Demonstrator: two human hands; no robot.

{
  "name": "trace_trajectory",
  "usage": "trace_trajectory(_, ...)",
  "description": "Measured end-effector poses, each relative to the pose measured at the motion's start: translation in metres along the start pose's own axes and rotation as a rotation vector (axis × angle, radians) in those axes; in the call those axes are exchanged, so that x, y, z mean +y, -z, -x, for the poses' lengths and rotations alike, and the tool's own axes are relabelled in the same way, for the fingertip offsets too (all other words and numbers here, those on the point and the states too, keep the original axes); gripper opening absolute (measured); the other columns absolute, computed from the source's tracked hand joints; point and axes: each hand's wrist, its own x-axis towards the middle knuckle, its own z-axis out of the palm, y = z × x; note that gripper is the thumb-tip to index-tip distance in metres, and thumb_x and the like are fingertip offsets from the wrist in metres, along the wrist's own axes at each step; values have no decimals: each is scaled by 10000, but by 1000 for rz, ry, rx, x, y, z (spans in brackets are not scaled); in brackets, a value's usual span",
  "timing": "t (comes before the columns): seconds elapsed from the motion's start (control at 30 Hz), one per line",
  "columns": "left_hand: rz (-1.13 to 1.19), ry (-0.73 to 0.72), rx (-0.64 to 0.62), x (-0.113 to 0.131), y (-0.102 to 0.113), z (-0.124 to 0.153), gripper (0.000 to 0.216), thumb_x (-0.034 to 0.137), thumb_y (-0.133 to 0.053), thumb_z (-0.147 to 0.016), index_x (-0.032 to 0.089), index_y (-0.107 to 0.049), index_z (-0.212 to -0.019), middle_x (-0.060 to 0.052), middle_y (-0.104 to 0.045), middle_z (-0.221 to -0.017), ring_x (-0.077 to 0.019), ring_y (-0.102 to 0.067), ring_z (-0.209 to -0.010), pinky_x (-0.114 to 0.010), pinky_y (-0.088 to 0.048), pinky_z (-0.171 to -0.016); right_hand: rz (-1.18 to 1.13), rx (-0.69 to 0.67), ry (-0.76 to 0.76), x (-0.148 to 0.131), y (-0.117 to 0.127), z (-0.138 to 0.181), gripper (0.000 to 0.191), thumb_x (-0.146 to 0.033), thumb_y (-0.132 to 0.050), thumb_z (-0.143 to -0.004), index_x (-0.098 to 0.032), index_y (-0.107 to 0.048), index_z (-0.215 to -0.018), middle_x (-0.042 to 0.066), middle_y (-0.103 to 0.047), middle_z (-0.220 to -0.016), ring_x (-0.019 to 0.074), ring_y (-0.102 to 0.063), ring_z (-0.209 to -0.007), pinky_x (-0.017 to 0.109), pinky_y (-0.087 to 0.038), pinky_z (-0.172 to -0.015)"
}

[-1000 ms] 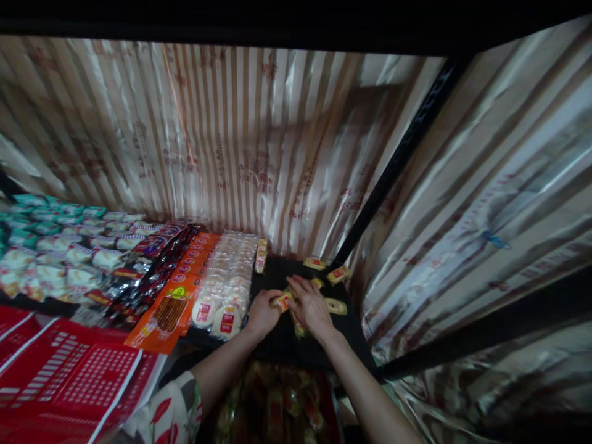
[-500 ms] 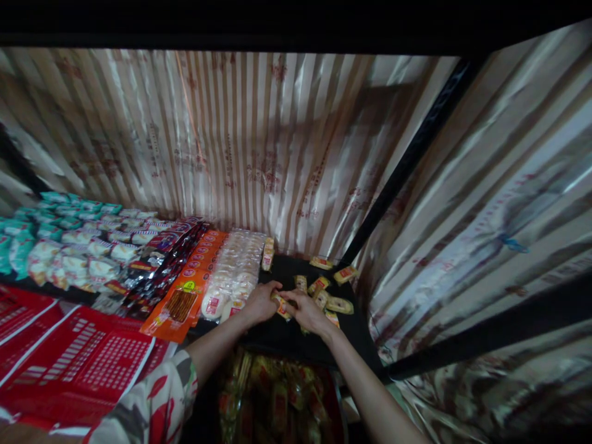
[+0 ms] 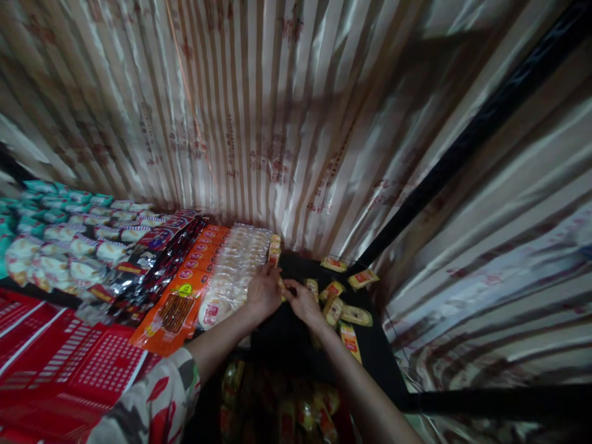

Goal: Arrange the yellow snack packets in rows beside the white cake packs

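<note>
Between my two hands is a small yellow wrapped snack packet [image 3: 282, 287], mostly covered by fingers. My left hand [image 3: 264, 291] is closed at its left side, beside the rows of clear-wrapped white round snacks [image 3: 238, 262]. My right hand [image 3: 303, 302] pinches it from the right. Just beyond my left fingers, yellow packets [image 3: 274, 245] stand in line against the white snacks. Several more loose yellow packets, one a pale packet [image 3: 356, 316] and one a red-and-yellow packet [image 3: 350, 341], lie scattered on the black shelf [image 3: 289, 342] to the right.
Below the shelf edge, a dim container holds many yellow packets [image 3: 287, 416]. Leftward are an orange snack bag [image 3: 178, 302], dark shiny bags [image 3: 152, 265], white and teal packets [image 3: 87, 246] and red baskets [image 3: 87, 364]. A black post [image 3: 444, 160] slants up at right before striped sheeting [image 3: 259, 123].
Both hands have moved with the packet toward the back of the shelf, close to the lined-up yellow packets. The view has tilted downward, and the upper black beam is out of sight.
</note>
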Motion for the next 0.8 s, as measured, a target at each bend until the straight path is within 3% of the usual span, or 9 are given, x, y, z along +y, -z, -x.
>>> trace_trajectory(0.13, 118, 75, 62, 1, -29, 12, 453, 59, -413, -722, 133, -568, -1141, -123, -539, -1206, -210, -483, -1150, -350, -378, -1034, -87, 161, -122, 9, -18, -17, 258, -327, -521, -748, -220, -665, -933, 24, -704, -862, 191, -641, -806, 320, -489, -764)
trace_trajectory(0.33, 552, 330, 151, -3, -69, 10, 446, 186, -356, -835, 99, -474, -1256, -136, -477, -1334, -199, -416, -1263, -365, -281, -1110, -131, 227, -148, 16, -37, -38, 284, -399, -507, -761, -235, -673, -923, 13, -699, -877, 175, -631, -792, 290, -492, -734)
trace_trajectory(0.5, 876, 517, 128, -10, -79, -1, 478, 294, -317, -892, 163, -374, -1348, -77, -345, -1455, -172, -325, -1337, -339, -268, -1117, -71, 263, -212, 12, -44, -47, 293, -410, -512, -762, -203, -672, -894, 37, -683, -840, 177, -620, -749, 295, -486, -709)
trace_trajectory(0.67, 884, 568, 111, -17, -82, -6, 464, 284, -350, -885, 189, -397, -1337, -48, -323, -1469, -175, -282, -1358, -339, -259, -1123, -7, 242, -212, 5, -46, -50, 283, -393, -491, -782, -193, -654, -898, 52, -677, -878, 184, -610, -800, 300, -471, -758)
trace_trajectory(0.8, 844, 594, 97, -19, -84, -8, 469, 283, -336, -899, 165, -380, -1350, -61, -298, -1478, -151, -230, -1376, -298, -168, -1151, 36, 256, -181, 3, -47, -48, 319, -366, -485, -788, -156, -633, -976, 88, -663, -933, 201, -594, -882, 317, -456, -821)
